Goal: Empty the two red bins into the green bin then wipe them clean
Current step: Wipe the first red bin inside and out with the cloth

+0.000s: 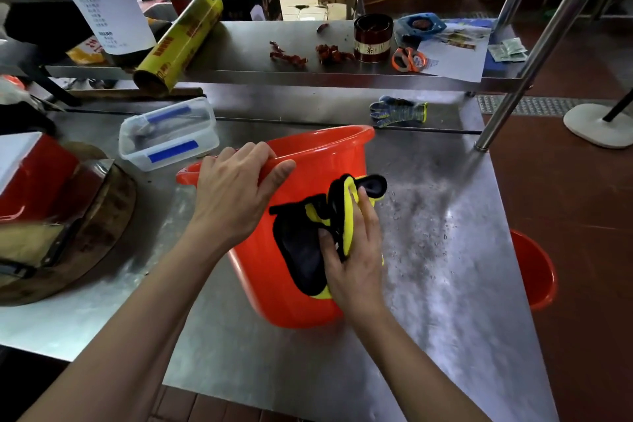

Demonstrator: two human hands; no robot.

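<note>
A red bin (274, 284) lies tilted on the steel table (445, 267), its opening turned away from me. My left hand (236, 195) grips the near rim of the bin. My right hand (356, 257) holds a black and yellow cloth (308, 243) against the bin's outer wall. A second red bin (534, 271) stands on the floor beyond the table's right edge, partly hidden by the table. No green bin shows in this view.
A clear plastic box with blue clips (168, 132) sits behind the bin. A round wooden chopping block (85, 233) with a cleaver lies at the left. A work glove (397, 111) lies at the back. The shelf above carries a yellow film roll (178, 44), dried chillies, a tin and scissors.
</note>
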